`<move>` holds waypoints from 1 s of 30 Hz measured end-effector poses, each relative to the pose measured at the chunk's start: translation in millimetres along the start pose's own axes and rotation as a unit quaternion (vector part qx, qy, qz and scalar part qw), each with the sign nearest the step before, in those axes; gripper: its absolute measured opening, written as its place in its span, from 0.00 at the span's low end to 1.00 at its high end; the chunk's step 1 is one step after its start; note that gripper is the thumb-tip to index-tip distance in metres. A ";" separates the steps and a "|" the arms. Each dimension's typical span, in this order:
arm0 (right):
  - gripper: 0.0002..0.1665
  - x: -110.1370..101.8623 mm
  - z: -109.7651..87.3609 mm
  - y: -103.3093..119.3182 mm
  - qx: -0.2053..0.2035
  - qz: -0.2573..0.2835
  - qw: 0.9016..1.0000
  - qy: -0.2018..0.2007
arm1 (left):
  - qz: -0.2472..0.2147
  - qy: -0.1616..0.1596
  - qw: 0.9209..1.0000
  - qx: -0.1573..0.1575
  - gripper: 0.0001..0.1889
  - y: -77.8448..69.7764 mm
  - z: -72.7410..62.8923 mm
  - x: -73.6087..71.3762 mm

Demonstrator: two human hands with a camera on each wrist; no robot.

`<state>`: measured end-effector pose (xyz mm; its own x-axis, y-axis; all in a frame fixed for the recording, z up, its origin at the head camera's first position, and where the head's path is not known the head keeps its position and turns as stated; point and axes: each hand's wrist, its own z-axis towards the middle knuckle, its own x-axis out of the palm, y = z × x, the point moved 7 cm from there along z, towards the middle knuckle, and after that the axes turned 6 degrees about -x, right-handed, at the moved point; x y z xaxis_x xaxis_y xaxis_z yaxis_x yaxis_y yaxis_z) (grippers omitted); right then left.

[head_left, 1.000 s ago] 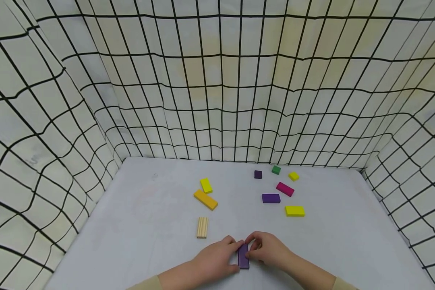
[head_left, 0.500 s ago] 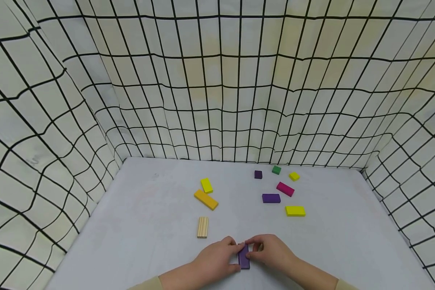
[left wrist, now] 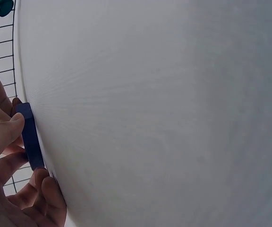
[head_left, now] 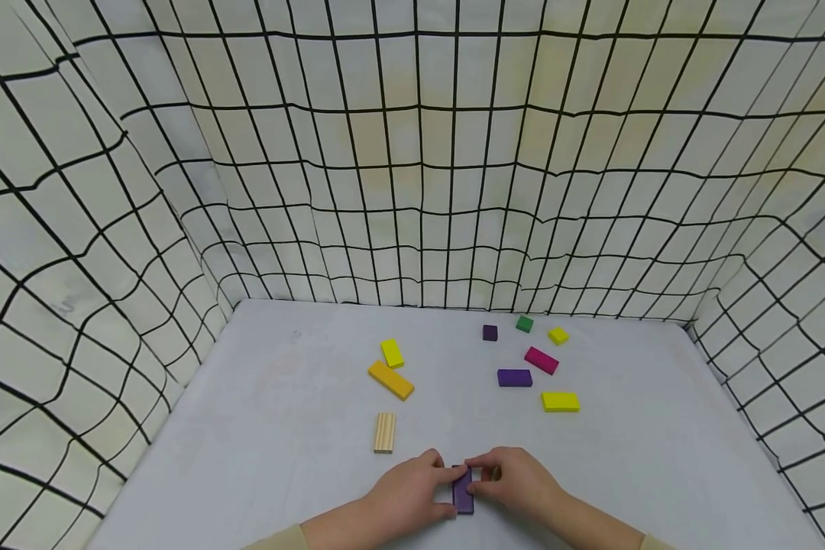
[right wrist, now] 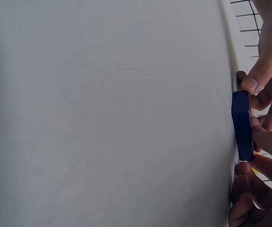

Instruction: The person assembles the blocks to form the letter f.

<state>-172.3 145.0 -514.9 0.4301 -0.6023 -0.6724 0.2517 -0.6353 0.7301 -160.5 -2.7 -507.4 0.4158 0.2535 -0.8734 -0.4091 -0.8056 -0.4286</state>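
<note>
A flat purple block (head_left: 463, 493) lies on the white table at the near side, between both hands. My left hand (head_left: 407, 491) grips it from the left, thumb at its near end and index finger at the far end. From the right, my right hand (head_left: 516, 477) pinches it, with fingertips at the far corner and the thumb on its right side. In the left wrist view the purple block (left wrist: 31, 137) shows edge-on between the fingers; the right wrist view also shows the purple block (right wrist: 242, 125) with fingertips at both ends.
A ridged wooden block (head_left: 384, 433) lies ahead of my left hand, with an orange block (head_left: 391, 380) and a yellow block (head_left: 392, 353) beyond. Back right are a second purple block (head_left: 515, 378), a magenta block (head_left: 541, 360), another yellow block (head_left: 560, 402) and several small cubes. Black netting (head_left: 419, 168) surrounds the table.
Both hands stay at the purple block with slight finger shifts; the left index finger now reaches straighter across its far end. The other blocks stay in place.
</note>
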 end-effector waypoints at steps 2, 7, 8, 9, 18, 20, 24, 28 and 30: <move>0.23 0.3 -0.3 0.2 -0.004 -0.004 1.000 -0.002 | -0.002 0.001 1.000 -0.002 0.32 0.2 -0.7 0.0; 0.23 0.8 -0.7 -1.1 -0.004 -0.010 1.000 -0.002 | -0.005 0.003 1.000 -0.002 0.32 0.5 -1.0 0.6; 0.23 0.9 -0.8 -1.3 -0.004 -0.012 1.000 -0.002 | -0.005 0.003 1.000 -0.001 0.32 0.5 -1.0 0.6; 0.23 1.0 -0.8 -1.3 -0.004 -0.013 1.000 -0.002 | -0.005 0.003 1.000 -0.001 0.31 0.6 -1.1 0.7; 0.24 0.6 -2.3 -0.3 -0.009 -0.012 1.000 0.000 | -0.004 0.010 1.000 -0.005 0.31 1.8 -1.7 1.1; 0.25 -0.9 -2.9 -1.2 -0.004 -0.008 1.000 0.004 | -0.004 0.009 1.000 -0.003 0.31 1.1 -1.7 1.0; 0.26 -6.8 -4.3 -4.8 0.009 -0.003 1.000 0.008 | 0.000 0.003 1.000 0.000 0.30 0.0 -1.8 1.0; 0.25 -15.6 -4.9 -10.1 0.014 -0.008 1.000 0.003 | 0.001 0.005 1.000 -0.005 0.30 -0.3 -1.9 0.9; 0.25 -21.4 -5.0 -13.4 0.014 -0.015 1.000 -0.005 | 0.003 0.009 1.000 -0.008 0.30 -0.3 -1.7 0.9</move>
<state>-180.5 168.9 -509.7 0.4143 -0.5876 -0.6951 0.2397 -0.6663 0.7061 -158.6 -3.1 -507.6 0.4278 0.2398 -0.8715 -0.3980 -0.8157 -0.4198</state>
